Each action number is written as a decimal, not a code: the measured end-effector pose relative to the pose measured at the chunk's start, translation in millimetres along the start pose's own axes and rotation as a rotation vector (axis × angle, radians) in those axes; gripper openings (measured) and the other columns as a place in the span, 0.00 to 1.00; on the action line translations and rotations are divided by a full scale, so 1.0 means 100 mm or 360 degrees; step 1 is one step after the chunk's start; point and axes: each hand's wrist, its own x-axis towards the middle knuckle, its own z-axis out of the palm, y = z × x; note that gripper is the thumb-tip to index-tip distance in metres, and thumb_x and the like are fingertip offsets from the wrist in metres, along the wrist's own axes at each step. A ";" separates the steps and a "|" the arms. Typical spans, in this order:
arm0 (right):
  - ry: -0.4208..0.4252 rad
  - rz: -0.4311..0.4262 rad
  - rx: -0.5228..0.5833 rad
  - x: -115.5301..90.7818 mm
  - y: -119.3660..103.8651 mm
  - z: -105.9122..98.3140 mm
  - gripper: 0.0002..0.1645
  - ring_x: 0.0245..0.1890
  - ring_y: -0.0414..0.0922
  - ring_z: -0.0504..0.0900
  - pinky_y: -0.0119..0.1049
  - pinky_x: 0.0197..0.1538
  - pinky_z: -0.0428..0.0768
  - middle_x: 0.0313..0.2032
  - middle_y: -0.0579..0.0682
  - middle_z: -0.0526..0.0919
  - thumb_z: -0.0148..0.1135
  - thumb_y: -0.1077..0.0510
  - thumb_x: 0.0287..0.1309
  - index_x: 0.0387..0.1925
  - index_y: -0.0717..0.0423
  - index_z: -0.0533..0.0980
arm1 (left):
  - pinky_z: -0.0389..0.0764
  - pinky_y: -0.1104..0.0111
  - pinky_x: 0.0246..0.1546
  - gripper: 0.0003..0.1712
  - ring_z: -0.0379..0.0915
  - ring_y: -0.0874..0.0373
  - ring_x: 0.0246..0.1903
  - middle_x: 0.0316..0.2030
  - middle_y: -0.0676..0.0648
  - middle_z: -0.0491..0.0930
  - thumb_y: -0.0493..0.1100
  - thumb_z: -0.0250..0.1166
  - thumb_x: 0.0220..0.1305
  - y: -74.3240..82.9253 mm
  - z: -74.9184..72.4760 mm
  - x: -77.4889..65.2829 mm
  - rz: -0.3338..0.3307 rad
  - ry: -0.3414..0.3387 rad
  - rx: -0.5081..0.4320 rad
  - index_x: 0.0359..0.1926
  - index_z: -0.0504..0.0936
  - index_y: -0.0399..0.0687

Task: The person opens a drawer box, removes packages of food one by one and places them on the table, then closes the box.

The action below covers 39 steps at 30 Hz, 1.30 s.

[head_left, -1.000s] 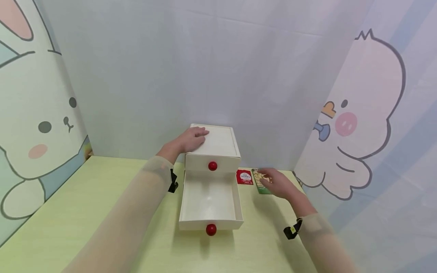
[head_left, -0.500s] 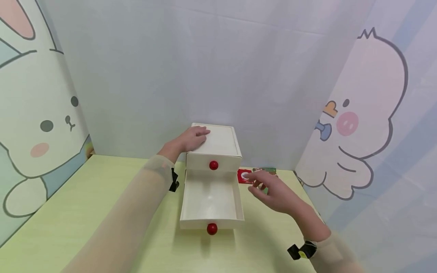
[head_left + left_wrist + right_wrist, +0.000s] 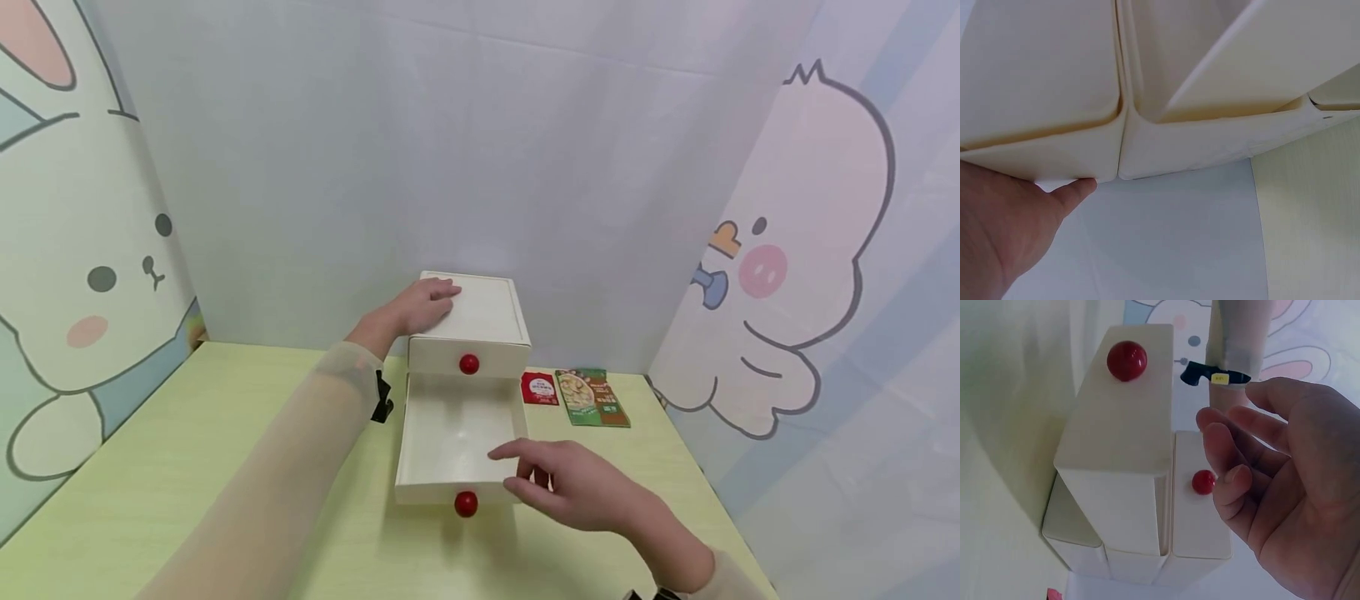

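Observation:
My left hand point(image 3: 420, 307) lies on top of a white drawer unit point(image 3: 483, 310), fingers extended. In the left wrist view its thumb point(image 3: 1077, 192) is against the unit's side. The top drawer, with a red knob point(image 3: 468, 363), is closed. Below it, another drawer point(image 3: 459, 433) is pulled far out and bare inside, its red knob point(image 3: 466, 503) at the front. My right hand point(image 3: 573, 487) hovers by this drawer's right front corner, holding nothing, fingers loosely bent and apart. The right wrist view shows a lower tier point(image 3: 1072, 512) of the unit beneath the pulled-out drawer.
Right of the unit, a small red packet point(image 3: 539, 390) and a larger green-and-brown food packet point(image 3: 592, 398) lie flat on the pale yellow-green table point(image 3: 247, 433). A grey curtain point(image 3: 322, 167) hangs behind, with cartoon-printed sheets at both sides.
My right hand has left the green-and-brown packet and come toward me and leftward to the pulled-out drawer's front corner, uncovering the packet. My left hand stays on the unit.

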 end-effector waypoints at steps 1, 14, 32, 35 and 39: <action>-0.0014 -0.0019 0.0003 0.00 -0.01 0.03 0.19 0.29 0.25 0.76 0.26 0.35 0.82 0.33 0.30 0.83 0.62 0.47 0.82 0.67 0.43 0.81 | 0.46 0.45 0.89 0.33 0.43 0.42 0.89 0.88 0.43 0.54 0.51 0.44 0.85 0.00 0.00 0.00 0.0002 0.0001 0.0002 0.85 0.67 0.51; -0.0312 -0.0035 0.0127 0.05 -0.02 0.47 0.21 0.44 0.25 0.84 0.22 0.43 0.85 0.54 0.38 0.90 0.59 0.48 0.84 0.72 0.39 0.77 | 0.46 0.45 0.89 0.33 0.43 0.42 0.89 0.88 0.42 0.53 0.50 0.43 0.85 -0.01 0.00 0.00 0.0005 0.0001 0.0013 0.85 0.66 0.51; -0.0251 -0.0091 0.0206 0.12 0.16 0.80 0.28 0.51 0.28 0.84 0.21 0.47 0.85 0.60 0.48 0.87 0.61 0.53 0.83 0.78 0.42 0.71 | 0.45 0.45 0.89 0.34 0.42 0.42 0.89 0.88 0.43 0.54 0.51 0.43 0.85 -0.01 0.01 0.01 0.0009 0.0003 0.0025 0.85 0.66 0.51; -0.0216 -0.0121 0.0173 0.14 0.16 0.81 0.25 0.51 0.27 0.83 0.21 0.50 0.85 0.58 0.48 0.88 0.60 0.54 0.83 0.76 0.43 0.73 | 0.45 0.45 0.89 0.33 0.42 0.42 0.89 0.88 0.43 0.54 0.50 0.43 0.85 -0.01 0.01 0.00 0.0008 0.0008 0.0015 0.85 0.67 0.51; -0.0189 -0.0138 0.0167 0.16 0.17 0.81 0.23 0.48 0.27 0.83 0.22 0.51 0.86 0.54 0.48 0.89 0.57 0.55 0.85 0.74 0.44 0.75 | 0.45 0.45 0.89 0.33 0.42 0.42 0.89 0.88 0.43 0.54 0.50 0.44 0.85 -0.01 0.00 -0.01 0.0001 0.0011 0.0000 0.85 0.67 0.51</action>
